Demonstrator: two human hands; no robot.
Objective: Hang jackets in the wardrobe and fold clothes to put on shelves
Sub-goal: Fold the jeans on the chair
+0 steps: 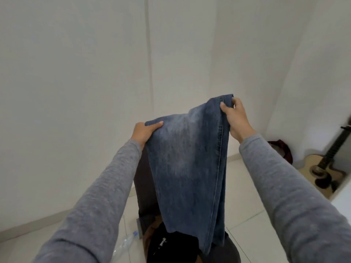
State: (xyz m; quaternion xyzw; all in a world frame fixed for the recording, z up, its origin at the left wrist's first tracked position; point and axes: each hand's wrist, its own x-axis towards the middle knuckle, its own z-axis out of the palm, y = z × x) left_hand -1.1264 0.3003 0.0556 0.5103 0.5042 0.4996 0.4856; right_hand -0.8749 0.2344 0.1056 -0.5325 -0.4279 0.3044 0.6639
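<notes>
- One pair of blue jeans (190, 158) hangs in the air in front of the person, held up by its top edge. Its lower end hangs over one heap of dark clothes (171, 245) on the floor.
- Two hands are in view, both in grey sleeves. The left hand (145, 132) has its grip clamped on the jeans' upper left corner, thumb lying on the front of the cloth.
- The right hand (236, 118) has its grip clamped on the higher upper right corner, beside the side seam.
- One dark brown garment (144, 186) hangs just behind the jeans on the left.
- One clear plastic bottle (125, 243) lies on the white tiled floor (247, 196), near the heap.
- One guitar (326, 166) stands at the far right edge, with one dark red cloth item (283, 149) near it by the wall.
</notes>
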